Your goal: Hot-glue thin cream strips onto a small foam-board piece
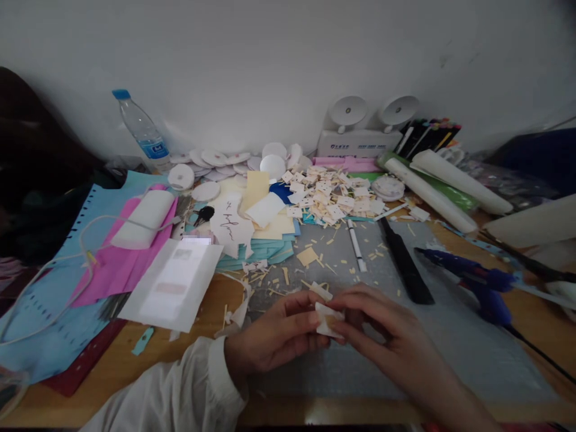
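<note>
Close to the front of the grey mat (450,342), both hands hold a small white paper piece (324,327). My left hand (285,327) grips its left side, thumb on top and fingers curled behind. From the other side, my right hand (380,324) pinches the right edge, and its fingertips cover part of the paper. A pale strip (321,291) sticks up just behind the fingers; whether it joins the held piece I cannot tell. Beyond the hands lie cream paper scraps (308,257) and a white pen (356,246).
Small cream cards (330,195) heap at the back, beside white round discs (216,158). At right are a black cutter-like tool (407,264) and a blue glue gun (468,270). A lit phone under white paper (173,285), pink sheets (112,264) and a water bottle (141,129) stand left.
</note>
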`<state>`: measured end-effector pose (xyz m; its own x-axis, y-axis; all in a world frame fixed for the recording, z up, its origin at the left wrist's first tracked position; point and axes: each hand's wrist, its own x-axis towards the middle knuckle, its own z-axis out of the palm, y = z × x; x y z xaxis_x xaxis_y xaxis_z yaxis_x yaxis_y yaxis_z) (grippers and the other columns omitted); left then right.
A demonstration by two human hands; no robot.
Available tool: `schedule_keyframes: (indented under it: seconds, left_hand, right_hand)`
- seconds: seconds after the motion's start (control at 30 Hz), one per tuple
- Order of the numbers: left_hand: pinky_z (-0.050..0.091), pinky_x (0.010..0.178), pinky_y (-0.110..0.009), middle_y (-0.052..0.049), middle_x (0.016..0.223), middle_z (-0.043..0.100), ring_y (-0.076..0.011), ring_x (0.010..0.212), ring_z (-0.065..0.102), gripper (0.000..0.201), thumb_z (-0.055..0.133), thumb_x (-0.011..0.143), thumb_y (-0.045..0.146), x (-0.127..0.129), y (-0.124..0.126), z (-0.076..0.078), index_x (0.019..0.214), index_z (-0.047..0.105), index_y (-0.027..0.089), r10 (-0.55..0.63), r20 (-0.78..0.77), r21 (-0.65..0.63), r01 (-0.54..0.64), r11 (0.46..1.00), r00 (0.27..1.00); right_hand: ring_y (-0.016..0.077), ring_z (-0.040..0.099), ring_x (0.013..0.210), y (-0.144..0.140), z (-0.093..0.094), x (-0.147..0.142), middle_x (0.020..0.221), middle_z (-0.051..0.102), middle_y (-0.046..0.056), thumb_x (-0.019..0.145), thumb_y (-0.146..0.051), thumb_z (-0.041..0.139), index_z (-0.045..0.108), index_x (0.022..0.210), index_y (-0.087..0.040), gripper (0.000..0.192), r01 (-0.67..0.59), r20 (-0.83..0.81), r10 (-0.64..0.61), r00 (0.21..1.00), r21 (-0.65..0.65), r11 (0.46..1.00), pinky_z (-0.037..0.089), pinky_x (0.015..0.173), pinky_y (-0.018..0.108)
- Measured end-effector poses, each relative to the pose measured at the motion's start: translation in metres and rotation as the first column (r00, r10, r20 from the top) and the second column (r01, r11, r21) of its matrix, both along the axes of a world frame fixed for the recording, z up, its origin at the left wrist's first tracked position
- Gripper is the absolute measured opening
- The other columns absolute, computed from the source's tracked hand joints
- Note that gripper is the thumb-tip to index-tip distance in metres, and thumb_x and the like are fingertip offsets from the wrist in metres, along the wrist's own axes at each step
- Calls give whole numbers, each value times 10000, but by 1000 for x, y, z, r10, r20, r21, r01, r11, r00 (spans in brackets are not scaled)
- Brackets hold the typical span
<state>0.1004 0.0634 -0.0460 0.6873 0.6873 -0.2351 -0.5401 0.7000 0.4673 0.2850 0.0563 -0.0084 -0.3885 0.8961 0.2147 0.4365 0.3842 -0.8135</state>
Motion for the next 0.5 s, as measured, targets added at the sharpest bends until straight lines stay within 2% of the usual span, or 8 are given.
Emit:
schedule_keyframes:
  seconds: [0.23, 0.37, 0.5]
  left_hand:
    - [441, 748, -236, -48, 860, 627, -125, 790, 600, 327, 830, 654, 267, 2, 1, 5, 884, 642, 130, 3, 16, 34, -3, 999, 1000]
    - [426, 728, -208, -55, 885, 646, -126, 822, 611, 276, 800, 694, 240, 1, 3, 4, 886, 630, 137, 62, -14, 46, -61, 997, 998]
    - [435, 771, -215, -70, 958, 660, -141, 874, 632, 291, 796, 699, 243, 1, 4, -1, 914, 623, 150, 100, -20, -4, -100, 995, 995]
  right_hand:
    - [92, 605, 796, -9, -1, 11, 963, 605, -7, 901, -212, 539, 555, 1120, -300, 237, -14, 136, 7, 991, 50, 999, 509, 692, 186]
    - [121, 633, 740, -22, -7, 35, 816, 636, -3, 904, -236, 518, 606, 945, -255, 99, 10, 230, -17, 973, 29, 1000, 529, 635, 199]
    - [152, 655, 687, -43, -17, 69, 760, 657, 2, 859, -303, 572, 643, 840, -273, 79, 70, 302, -70, 951, 12, 997, 559, 601, 215]
